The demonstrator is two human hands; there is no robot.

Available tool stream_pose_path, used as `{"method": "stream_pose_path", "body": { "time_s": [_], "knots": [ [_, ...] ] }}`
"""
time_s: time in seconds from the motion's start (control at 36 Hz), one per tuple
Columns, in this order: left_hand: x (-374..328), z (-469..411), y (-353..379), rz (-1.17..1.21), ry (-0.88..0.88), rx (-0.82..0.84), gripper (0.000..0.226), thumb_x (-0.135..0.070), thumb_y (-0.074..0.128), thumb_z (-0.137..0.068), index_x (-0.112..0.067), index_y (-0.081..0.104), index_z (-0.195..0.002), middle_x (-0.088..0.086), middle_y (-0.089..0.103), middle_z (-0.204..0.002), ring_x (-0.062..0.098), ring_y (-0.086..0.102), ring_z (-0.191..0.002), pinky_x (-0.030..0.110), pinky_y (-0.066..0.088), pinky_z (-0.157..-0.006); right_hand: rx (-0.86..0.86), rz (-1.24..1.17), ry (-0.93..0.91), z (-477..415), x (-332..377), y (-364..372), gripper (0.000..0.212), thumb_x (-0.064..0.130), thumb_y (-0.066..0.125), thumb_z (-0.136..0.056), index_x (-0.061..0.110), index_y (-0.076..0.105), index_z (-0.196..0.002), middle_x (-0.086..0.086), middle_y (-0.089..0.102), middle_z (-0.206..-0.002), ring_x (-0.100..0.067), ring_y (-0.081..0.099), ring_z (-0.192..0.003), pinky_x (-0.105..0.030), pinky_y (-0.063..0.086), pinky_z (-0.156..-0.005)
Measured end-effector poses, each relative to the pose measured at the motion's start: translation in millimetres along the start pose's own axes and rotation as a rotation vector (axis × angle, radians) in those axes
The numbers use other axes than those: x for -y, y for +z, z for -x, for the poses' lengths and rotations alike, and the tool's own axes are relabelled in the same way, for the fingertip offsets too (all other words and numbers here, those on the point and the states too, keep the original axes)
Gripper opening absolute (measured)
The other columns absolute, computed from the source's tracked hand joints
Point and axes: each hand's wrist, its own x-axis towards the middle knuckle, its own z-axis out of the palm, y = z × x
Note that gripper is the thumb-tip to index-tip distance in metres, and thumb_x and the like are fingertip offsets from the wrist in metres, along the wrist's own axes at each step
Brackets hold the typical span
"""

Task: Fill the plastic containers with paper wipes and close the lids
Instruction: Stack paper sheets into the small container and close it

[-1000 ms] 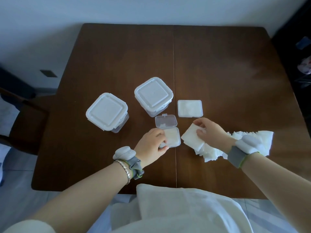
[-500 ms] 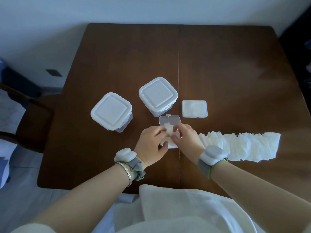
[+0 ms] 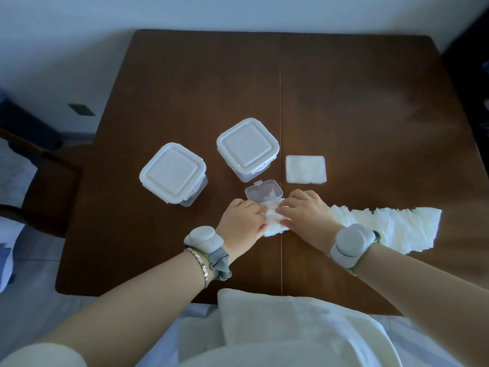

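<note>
Our left hand (image 3: pixel 243 221) curls round the left side of the small box (image 3: pixel 274 231). Our right hand (image 3: pixel 304 215) presses straight fingers on the wipes (image 3: pixel 272 217) inside it. Its clear lid (image 3: pixel 264 192) lies open behind. A row of loose wipes (image 3: pixel 391 229) trails right. Just beyond sit a shut flat box (image 3: pixel 305 169) and two lidded tubs (image 3: pixel 247 147) on the table (image 3: pixel 357 102).

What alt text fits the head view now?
The left hand holds a small open container while the right hand presses paper wipes into it. Two large lidded tubs and a closed small container stand beyond; a fanned row of wipes lies to the right.
</note>
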Motion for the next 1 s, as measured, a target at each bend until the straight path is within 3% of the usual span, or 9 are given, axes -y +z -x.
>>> {"method": "stream_pose_path", "body": {
  "time_s": [0.06, 0.14, 0.31, 0.44, 0.53, 0.64, 0.72, 0.81, 1.0],
  "knots": [
    [-5.1, -7.4, -2.1, -0.045, -0.034, 0.043, 0.02, -0.03, 0.058, -0.072, -0.019, 0.073, -0.062, -0.007, 0.072, -0.071, 0.015, 0.066, -0.064, 0.027, 0.04, -0.074, 0.11, 0.04, 0.021, -1.8, -3.2, 0.5, 0.033, 0.034, 0.046, -0.094, 0.022, 0.058, -0.123, 0.005, 0.058, -0.127, -0.022, 0.038, -0.125, -0.034, 0.027, -0.103],
    [-14.6, -15.0, -4.0, -0.132, -0.046, 0.12, 0.015, -0.025, 0.082, -0.051, -0.021, 0.068, -0.052, -0.006, 0.064, -0.052, 0.015, 0.061, -0.052, 0.025, 0.049, -0.064, 0.183, 0.144, -0.01, -7.2, -4.0, 1.3, 0.031, 0.032, 0.044, -0.095, 0.022, 0.056, -0.121, 0.006, 0.06, -0.121, -0.022, 0.037, -0.122, -0.034, 0.029, -0.1],
    [-29.1, -31.8, -8.5, -0.2, -0.08, 0.112, 0.014, -0.007, 0.057, -0.047, -0.019, 0.059, -0.039, -0.005, 0.051, -0.041, 0.016, 0.05, -0.035, 0.025, 0.046, -0.062, 0.192, 0.174, 0.027, -24.4, 2.5, 0.8, 0.021, 0.016, 0.055, -0.084, 0.018, 0.058, -0.105, 0.0, 0.065, -0.101, -0.022, 0.045, -0.108, -0.031, 0.033, -0.09],
    [-18.6, -23.7, 0.2, -0.139, -0.011, 0.098, 0.019, -0.016, 0.082, -0.039, -0.019, 0.065, -0.049, -0.006, 0.061, -0.049, 0.013, 0.06, -0.046, 0.028, 0.057, -0.076, 0.186, 0.07, 0.076, -29.0, 0.4, 2.4, 0.025, 0.019, 0.058, -0.083, 0.016, 0.061, -0.108, -0.003, 0.063, -0.101, -0.021, 0.044, -0.107, -0.029, 0.033, -0.089],
    [-3.2, -8.7, 8.6, -0.058, 0.066, -0.104, 0.002, -0.018, 0.07, -0.066, -0.017, 0.07, -0.064, -0.002, 0.07, -0.072, 0.017, 0.066, -0.068, 0.035, 0.043, -0.095, 0.13, -0.115, 0.087, -16.8, -8.1, -2.3, 0.024, 0.031, 0.056, -0.086, 0.02, 0.064, -0.107, 0.002, 0.066, -0.103, -0.019, 0.047, -0.111, -0.031, 0.034, -0.094],
    [6.6, 9.2, 6.1, 0.254, -0.229, -0.239, 0.038, -0.045, 0.062, -0.07, -0.015, 0.062, -0.093, 0.003, 0.054, -0.108, 0.022, 0.049, -0.095, 0.031, 0.041, -0.084, -0.332, -0.511, 0.411, -7.8, -18.7, -5.9, 0.018, 0.024, 0.061, -0.082, 0.01, 0.071, -0.074, -0.001, 0.068, -0.071, -0.022, 0.057, -0.084, -0.035, 0.048, -0.074],
    [0.7, 13.7, -7.0, 0.492, -0.565, -0.032, 0.083, -0.056, 0.077, -0.057, -0.01, 0.05, -0.121, 0.009, 0.049, -0.119, 0.022, 0.046, -0.108, 0.032, 0.045, -0.091, -0.194, -0.846, 0.737, -19.1, -20.4, -3.5, 0.028, 0.033, 0.052, -0.089, 0.012, 0.065, -0.103, 0.002, 0.064, -0.09, -0.016, 0.058, -0.088, -0.029, 0.049, -0.075],
    [-3.2, 11.4, -2.5, 0.653, -0.694, 0.261, 0.116, -0.049, 0.083, -0.056, -0.008, 0.02, -0.145, 0.007, 0.033, -0.142, 0.022, 0.032, -0.131, 0.037, 0.033, -0.11, 0.006, -1.11, 0.818, -33.2, -16.2, 0.6, 0.047, 0.035, 0.049, -0.091, 0.011, 0.048, -0.131, -0.001, 0.06, -0.113, -0.013, 0.053, -0.098, -0.026, 0.045, -0.084],
    [-5.2, 0.1, 8.9, 0.952, -0.599, 0.219, 0.07, -0.025, 0.083, -0.062, -0.031, 0.047, -0.122, -0.012, 0.054, -0.12, 0.009, 0.048, -0.117, 0.026, 0.04, -0.1, 0.051, -1.389, 0.85, -33.7, -8.2, 0.9, 0.028, 0.009, 0.054, -0.086, 0.003, 0.064, -0.112, -0.006, 0.065, -0.098, -0.016, 0.059, -0.084, -0.019, 0.047, -0.065]
  ]
}}
